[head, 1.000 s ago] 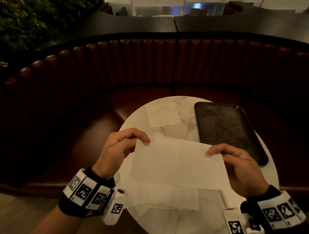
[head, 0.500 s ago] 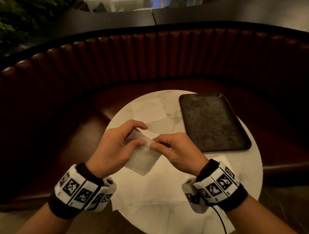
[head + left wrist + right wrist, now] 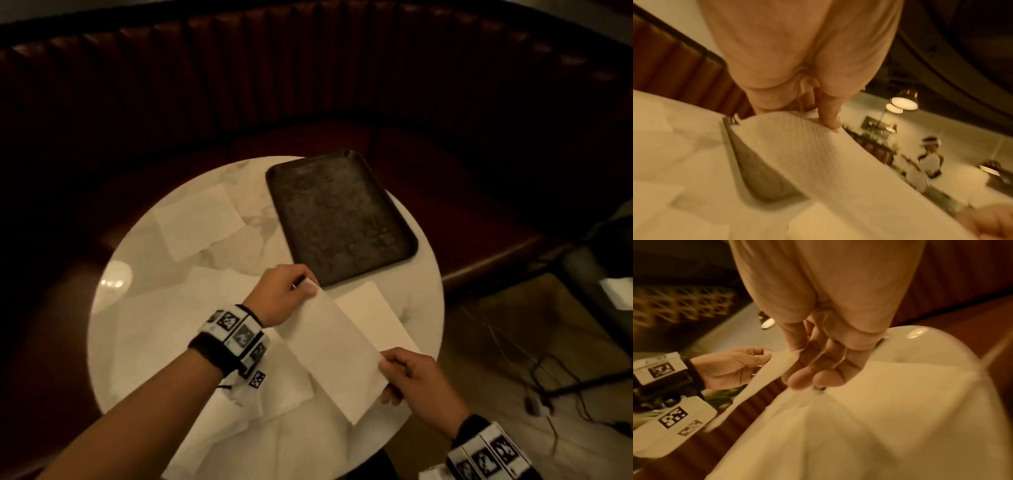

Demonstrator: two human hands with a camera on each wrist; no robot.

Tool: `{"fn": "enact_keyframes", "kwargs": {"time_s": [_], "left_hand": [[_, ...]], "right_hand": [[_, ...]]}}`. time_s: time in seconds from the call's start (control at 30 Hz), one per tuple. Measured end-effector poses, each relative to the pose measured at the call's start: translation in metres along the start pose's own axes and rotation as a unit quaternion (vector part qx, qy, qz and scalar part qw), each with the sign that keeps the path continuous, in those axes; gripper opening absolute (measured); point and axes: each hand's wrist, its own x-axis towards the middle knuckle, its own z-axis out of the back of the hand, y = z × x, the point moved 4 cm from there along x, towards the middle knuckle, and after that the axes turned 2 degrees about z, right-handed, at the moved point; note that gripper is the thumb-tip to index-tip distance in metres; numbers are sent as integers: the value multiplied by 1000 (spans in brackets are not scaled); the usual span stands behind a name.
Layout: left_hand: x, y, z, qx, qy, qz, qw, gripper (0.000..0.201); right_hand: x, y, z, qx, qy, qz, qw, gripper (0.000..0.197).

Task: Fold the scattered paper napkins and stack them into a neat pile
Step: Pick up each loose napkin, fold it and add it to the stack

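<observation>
Item: folded napkin (image 3: 337, 346), white, a long strip held in the air between both hands, slanting over the near right part of the round table (image 3: 113, 274). Left hand (image 3: 279, 296) pinches its far end between thumb and fingers, just beside the near edge of the tray (image 3: 339, 219). Right hand (image 3: 416, 382) pinches its near end at the table's right rim, thumb on top and fingers beneath.

Item: second folded napkin (image 3: 371, 317), lying flat on the table under and to the right of the held one, close to the rim.

Item: square napkin (image 3: 198, 226), flat at the far left, apart from the tray.

Item: loose unfolded napkins (image 3: 164, 329), overlapping across the near left half, some reaching past the near edge.

Open room: bare marble along the far left rim and a narrow strip between the tray and the square napkin.

Markings: black-and-white square code tags on both wristbands (image 3: 236, 334); no readable writing. Padded bench (image 3: 308, 85) curves behind the table.
</observation>
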Motion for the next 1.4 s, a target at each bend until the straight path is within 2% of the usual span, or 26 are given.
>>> {"fn": "enact_keyframes", "kwargs": {"time_s": [0.1, 0.27, 0.47, 0.57, 0.67, 0.8, 0.9, 0.97, 1.03, 1.1, 1.17, 1.23, 1.3, 1.4], "left_hand": [[46, -2, -62, 44, 47, -1, 998, 3], [97, 4, -129, 167, 111, 0, 980, 8], [118, 6, -153, 287, 114, -43, 950, 17], [117, 7, -159, 332, 114, -67, 934, 21], [109, 3, -158, 318, 89, -60, 942, 25], [67, 10, -128, 228, -4, -4, 974, 33], [2, 35, -94, 203, -78, 16, 976, 26], [-52, 68, -69, 198, -103, 67, 973, 28], [-103, 106, -49, 198, -122, 145, 962, 35], [-151, 140, -30, 191, -139, 242, 941, 43], [-188, 165, -20, 165, -132, 318, 924, 50], [-213, 179, -17, 153, -116, 351, 916, 59], [-227, 186, -19, 148, -104, 365, 913, 64], [-231, 189, -26, 130, -87, 370, 916, 69]], "right_hand": [[9, -38, 30, -28, -66, -63, 996, 6], [27, -72, 50, -144, -102, -114, 978, 10], [37, -80, 52, -263, -119, -107, 951, 14], [41, -75, 48, -281, -124, -101, 946, 12], [41, -71, 45, -267, -137, -117, 947, 10], [38, -63, 42, -300, -176, -127, 929, 40], [41, -47, 27, -340, -175, -56, 922, 35], [45, -27, 5, -344, -129, 5, 930, 32], [50, -5, -22, -299, -67, 43, 951, 40], [57, 20, -58, -255, -7, 79, 964, 32], [70, 35, -96, -247, 54, 95, 963, 25], [86, 43, -132, -262, 95, 109, 954, 27], [103, 50, -165, -306, 108, 143, 935, 37], [130, 62, -204, -420, 125, 197, 877, 52]]}}
